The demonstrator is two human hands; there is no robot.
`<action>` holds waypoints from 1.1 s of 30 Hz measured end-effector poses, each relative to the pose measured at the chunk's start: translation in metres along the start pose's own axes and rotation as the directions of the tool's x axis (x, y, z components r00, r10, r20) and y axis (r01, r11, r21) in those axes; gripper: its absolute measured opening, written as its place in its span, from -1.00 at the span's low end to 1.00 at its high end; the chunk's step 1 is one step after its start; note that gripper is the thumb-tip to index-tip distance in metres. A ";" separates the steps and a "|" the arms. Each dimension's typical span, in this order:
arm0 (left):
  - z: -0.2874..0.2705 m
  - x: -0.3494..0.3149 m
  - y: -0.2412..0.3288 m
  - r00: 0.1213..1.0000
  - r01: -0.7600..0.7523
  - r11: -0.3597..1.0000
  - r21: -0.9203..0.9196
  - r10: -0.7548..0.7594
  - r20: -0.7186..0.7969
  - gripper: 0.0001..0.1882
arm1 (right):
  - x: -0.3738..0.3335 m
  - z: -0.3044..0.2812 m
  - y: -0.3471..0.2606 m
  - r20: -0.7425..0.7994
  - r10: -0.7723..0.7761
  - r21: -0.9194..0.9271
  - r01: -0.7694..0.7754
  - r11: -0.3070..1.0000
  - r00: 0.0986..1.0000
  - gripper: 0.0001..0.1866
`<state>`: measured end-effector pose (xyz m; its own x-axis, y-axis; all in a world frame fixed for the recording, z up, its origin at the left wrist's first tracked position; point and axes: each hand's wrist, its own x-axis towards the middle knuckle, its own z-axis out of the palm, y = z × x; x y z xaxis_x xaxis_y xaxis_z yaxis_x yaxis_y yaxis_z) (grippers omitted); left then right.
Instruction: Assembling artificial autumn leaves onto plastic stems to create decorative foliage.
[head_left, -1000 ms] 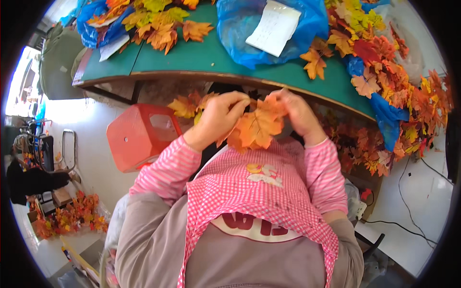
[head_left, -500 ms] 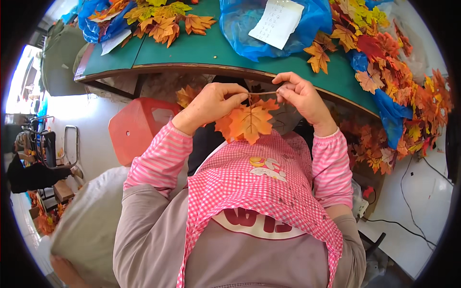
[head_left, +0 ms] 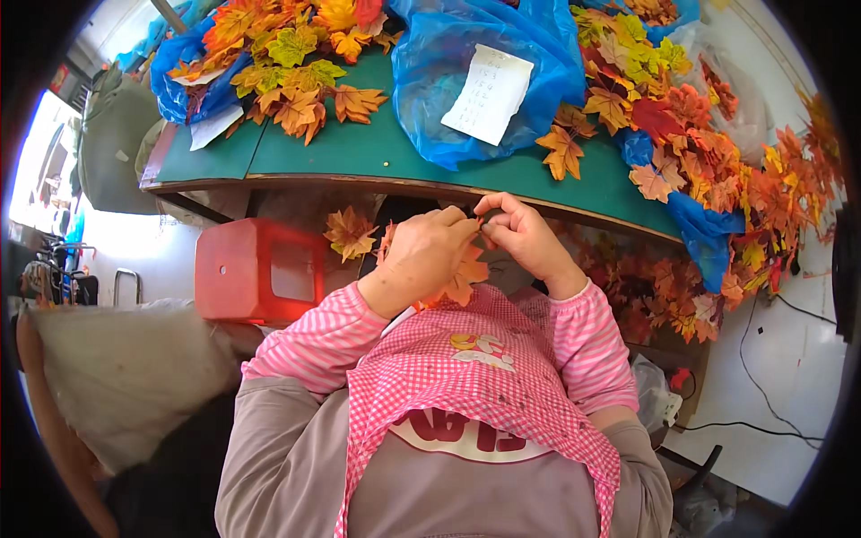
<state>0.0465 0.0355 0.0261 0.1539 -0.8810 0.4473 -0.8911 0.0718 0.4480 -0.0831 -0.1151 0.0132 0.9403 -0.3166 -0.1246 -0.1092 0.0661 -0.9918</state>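
Note:
My left hand (head_left: 420, 255) is closed in a pinch in front of the table edge, its back toward me. Orange artificial maple leaves (head_left: 462, 278) hang below its fingers, partly covered by the hand and lying over the top of the apron. Close by on the right, my right hand (head_left: 531, 240) pinches with thumb and forefinger, its tips almost touching the left fingertips. The thin brown stem between the fingers is mostly hidden. Another orange-brown maple leaf (head_left: 349, 235) shows just left of my left hand.
A green table (head_left: 332, 152) spans the far side, bearing leaf piles (head_left: 291, 81) and a blue plastic bag (head_left: 417, 99) under a paper slip (head_left: 489, 94). More leaves (head_left: 708, 161) spill over its right end. A red stool (head_left: 235, 269) stands left; cables (head_left: 753, 426) lie right.
My hands have come together; the stem stretched between them is now mostly hidden. My left hand has turned over the leaves. The view has shifted, and a grey-covered shape at left looks different.

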 end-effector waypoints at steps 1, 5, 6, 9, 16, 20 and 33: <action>0.002 -0.001 0.004 0.997 0.068 0.994 -0.083 -0.072 -0.043 -0.84 | -0.002 0.001 -0.004 -0.019 0.029 0.029 -0.028 0.999 0.999 -0.77; 0.008 -0.004 0.005 0.973 0.231 0.953 -0.194 -0.228 0.039 -0.84 | -0.006 0.001 -0.002 -0.028 0.074 0.141 -0.069 0.988 0.997 -0.77; 0.010 -0.006 0.002 0.972 0.236 0.938 -0.254 -0.233 0.040 -0.83 | -0.006 0.002 -0.001 -0.041 0.079 0.152 -0.072 0.986 0.996 -0.77; 0.008 -0.008 -0.004 0.972 0.232 0.909 -0.347 -0.226 0.057 -0.81 | -0.006 0.003 -0.002 -0.027 0.087 0.175 -0.081 0.981 0.996 -0.78; -0.033 -0.011 -0.051 0.827 0.339 0.542 -0.769 -0.561 -0.031 -0.72 | -0.007 -0.008 0.006 -0.109 0.028 0.022 -0.026 0.999 0.994 -0.75; -0.053 -0.028 -0.071 0.750 0.361 0.452 -0.816 -0.661 -0.034 -0.74 | -0.006 -0.014 0.009 -0.111 0.110 0.059 -0.104 0.993 0.988 -0.77; 0.013 -0.005 -0.008 0.988 0.046 0.984 -0.170 -0.069 -0.135 -0.89 | -0.001 0.000 0.010 -0.055 0.001 0.062 0.003 0.998 0.999 -0.79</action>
<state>0.0475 0.0338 0.0103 0.2714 -0.8127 0.5156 -0.7977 0.1098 0.5929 -0.0853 -0.1141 0.0031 0.9212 -0.3678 -0.1268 -0.0867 0.1235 -0.9885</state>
